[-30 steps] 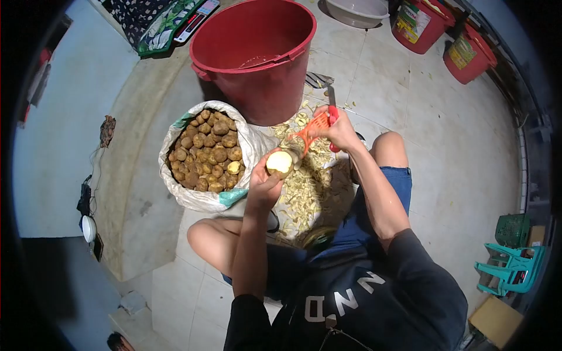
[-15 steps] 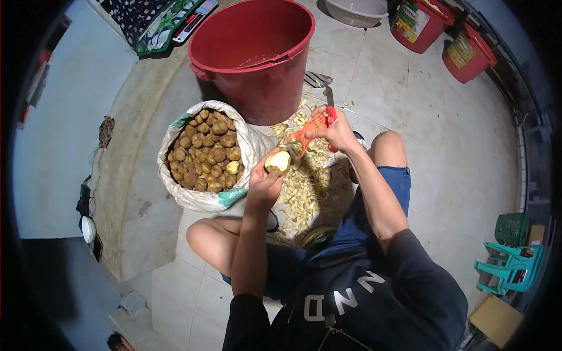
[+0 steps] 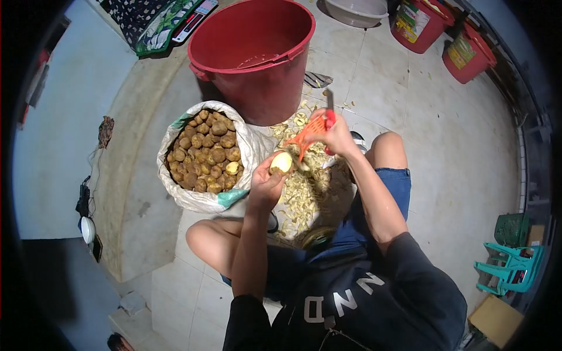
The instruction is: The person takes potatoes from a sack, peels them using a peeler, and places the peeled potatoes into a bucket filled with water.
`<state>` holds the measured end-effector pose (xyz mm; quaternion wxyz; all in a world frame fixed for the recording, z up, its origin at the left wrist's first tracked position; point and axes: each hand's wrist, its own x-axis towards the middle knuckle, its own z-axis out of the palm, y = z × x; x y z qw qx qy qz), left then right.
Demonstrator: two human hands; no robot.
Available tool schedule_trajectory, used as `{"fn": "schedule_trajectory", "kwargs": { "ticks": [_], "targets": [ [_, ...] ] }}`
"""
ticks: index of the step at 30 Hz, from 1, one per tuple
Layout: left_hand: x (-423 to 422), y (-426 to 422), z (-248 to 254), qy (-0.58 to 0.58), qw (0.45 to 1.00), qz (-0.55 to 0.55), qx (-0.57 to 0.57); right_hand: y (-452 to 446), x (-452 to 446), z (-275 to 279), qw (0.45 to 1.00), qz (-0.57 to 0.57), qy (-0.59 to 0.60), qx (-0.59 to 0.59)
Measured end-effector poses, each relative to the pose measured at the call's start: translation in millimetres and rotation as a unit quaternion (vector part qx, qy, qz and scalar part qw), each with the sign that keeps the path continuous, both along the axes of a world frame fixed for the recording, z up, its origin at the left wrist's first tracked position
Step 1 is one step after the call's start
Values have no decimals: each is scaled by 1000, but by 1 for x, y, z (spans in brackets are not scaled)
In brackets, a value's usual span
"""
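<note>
A partly peeled potato (image 3: 282, 163) sits in my left hand (image 3: 267, 180), its pale yellow flesh facing up and some brown skin left near my thumb. My right hand (image 3: 338, 136) is closed around an orange peeler (image 3: 305, 137) and also a red-handled knife (image 3: 330, 111), whose blade points away from me. The peeler's head is just above and right of the potato, a small gap apart. Beside my left hand stands a white sack (image 3: 167, 175) of unpeeled brown potatoes (image 3: 205, 149), one of them showing yellow flesh. Peelings (image 3: 304, 199) cover the floor below both hands.
A big red tub (image 3: 252, 88) stands ahead, touching the peelings' far edge. Beyond it are a pale basin (image 3: 357, 14) and two red buckets (image 3: 418, 29). A teal plastic stool (image 3: 509, 267) and a green crate (image 3: 511, 229) lie far right. A raised ledge (image 3: 137, 193) runs along the left.
The potato has turned in my left hand, showing a narrower pale face. My right hand, with the peeler and knife, has shifted slightly; the knife blade now appears shorter.
</note>
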<state>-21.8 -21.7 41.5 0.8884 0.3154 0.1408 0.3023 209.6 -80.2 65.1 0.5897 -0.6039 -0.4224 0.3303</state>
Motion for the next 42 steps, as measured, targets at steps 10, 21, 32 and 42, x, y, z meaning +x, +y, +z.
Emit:
{"fn": "schedule_trajectory", "kwargs": {
  "ticks": [10, 21, 32, 42],
  "targets": [
    [2, -1, -6, 5, 999, -7, 53, 1, -16, 8, 999, 34, 34, 2],
    [-1, 3, -7, -26, 1000, -14, 10, 3, 7, 8, 998, -31, 49, -31],
    [-3, 3, -4, 33, 997, -14, 75, -2, 14, 0, 999, 42, -7, -32],
    [8, -4, -17, -45, 999, 10, -26, 8, -23, 10, 989, 36, -132, -60]
  ]
}}
